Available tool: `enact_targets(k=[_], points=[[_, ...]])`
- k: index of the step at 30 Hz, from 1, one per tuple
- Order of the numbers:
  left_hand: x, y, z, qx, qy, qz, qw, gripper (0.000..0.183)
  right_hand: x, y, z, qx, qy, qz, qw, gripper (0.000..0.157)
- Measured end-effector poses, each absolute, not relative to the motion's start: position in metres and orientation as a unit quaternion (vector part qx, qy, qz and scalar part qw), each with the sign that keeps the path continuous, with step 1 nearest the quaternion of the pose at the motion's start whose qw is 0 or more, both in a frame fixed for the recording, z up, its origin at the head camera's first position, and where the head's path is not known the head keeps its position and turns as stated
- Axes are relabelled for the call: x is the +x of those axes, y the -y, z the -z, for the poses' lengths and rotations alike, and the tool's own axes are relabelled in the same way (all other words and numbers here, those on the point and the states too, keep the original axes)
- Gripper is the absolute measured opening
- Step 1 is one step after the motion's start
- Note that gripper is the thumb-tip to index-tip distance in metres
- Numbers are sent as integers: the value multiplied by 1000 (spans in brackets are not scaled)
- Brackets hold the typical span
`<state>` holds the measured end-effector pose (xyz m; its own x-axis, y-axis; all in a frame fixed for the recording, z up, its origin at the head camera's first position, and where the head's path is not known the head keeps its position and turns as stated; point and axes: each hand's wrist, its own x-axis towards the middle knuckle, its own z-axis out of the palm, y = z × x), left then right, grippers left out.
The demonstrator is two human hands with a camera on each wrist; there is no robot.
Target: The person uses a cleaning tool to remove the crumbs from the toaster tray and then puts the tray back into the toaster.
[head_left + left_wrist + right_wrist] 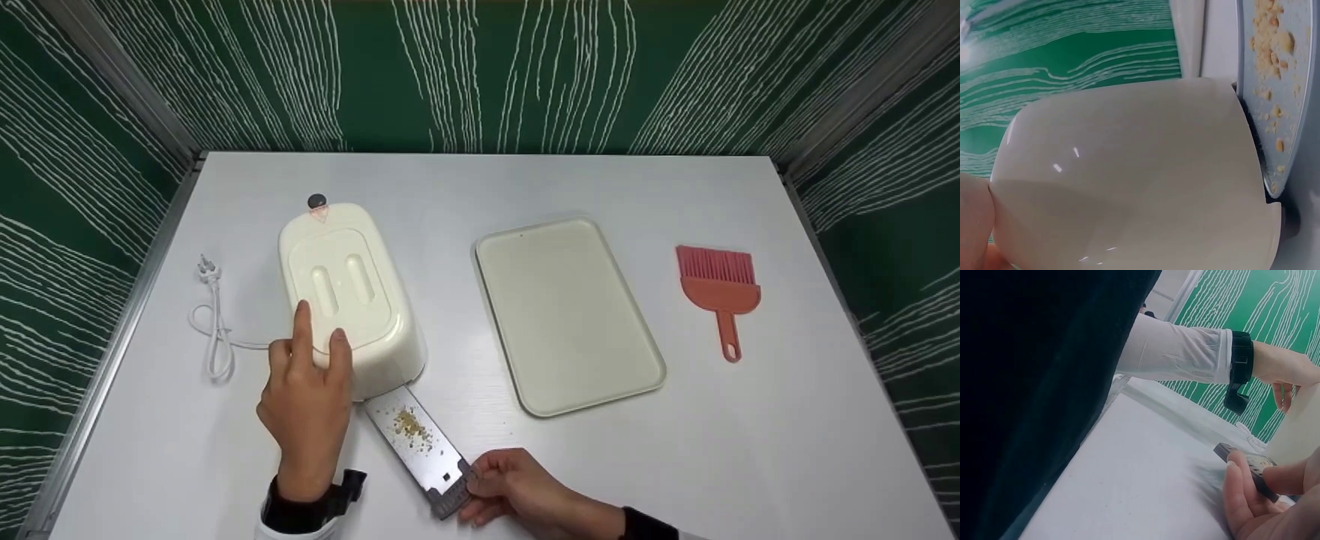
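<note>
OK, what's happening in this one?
A person is at a white table with a cream toaster lying on it. The left hand rests on the toaster, while the right hand pinches the end of its metal crumb tray, which sticks out of the toaster with crumbs on it. Beside them lie a cream tray and a red brush, both untouched.

White table (750, 450); green white-streaked walls (480, 75) on three sides.
</note>
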<state>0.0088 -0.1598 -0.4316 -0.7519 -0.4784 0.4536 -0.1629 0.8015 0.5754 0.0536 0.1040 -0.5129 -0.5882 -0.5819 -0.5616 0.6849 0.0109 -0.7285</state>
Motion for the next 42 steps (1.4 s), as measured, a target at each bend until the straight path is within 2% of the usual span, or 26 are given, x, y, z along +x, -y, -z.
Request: enact_targets(k=[10,15,18,27,35,39,42], points=[[10,159,432,178,900,275,288,54,56,-118,512,26,-562,689,457,4],[11,158,430,176,904,283,266,57,56,-126,509,18,-568,683,459,9],[14,158,431,171,905,279,273,57,56,-131,506,15,-562,691,454,11],[19,147,431,122,886,255,366,53,49,-141,495,21,-573,697,431,4],[26,122,420,-35,820,276,500,33,39,-148,490,6,-581,706,404,12],[34,106,416,-104,784,326,518,23,35,-155,486,-9,-580,715,390,11],[38,98,417,-142,775,367,495,20,32,-160,483,-20,-581,717,384,10]])
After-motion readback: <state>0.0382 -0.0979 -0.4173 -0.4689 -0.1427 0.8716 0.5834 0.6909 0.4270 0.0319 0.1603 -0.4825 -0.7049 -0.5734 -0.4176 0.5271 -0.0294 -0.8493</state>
